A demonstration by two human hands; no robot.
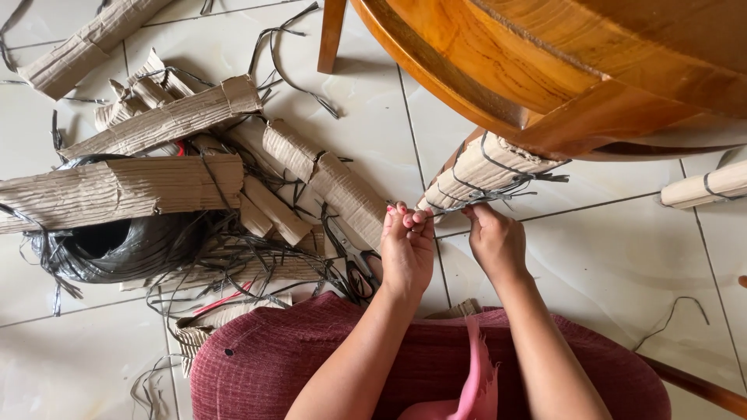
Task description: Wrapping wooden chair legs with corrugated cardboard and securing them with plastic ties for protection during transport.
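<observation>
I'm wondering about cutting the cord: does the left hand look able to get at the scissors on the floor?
Probably yes. The scissors lie on the tiles just beside the left hand, with only loose black strapping around them. But that hand is pinching the strap at the cardboard-wrapped leg, so it would have to let go.

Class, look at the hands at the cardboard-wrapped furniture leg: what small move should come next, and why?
Probably pull the black strap taut and knot it. The left hand and right hand each pinch a strap end at the lower edge of the cardboard wrap around the leg, and loose strap tails stick out beside it, so the binding looks unfinished.
</observation>
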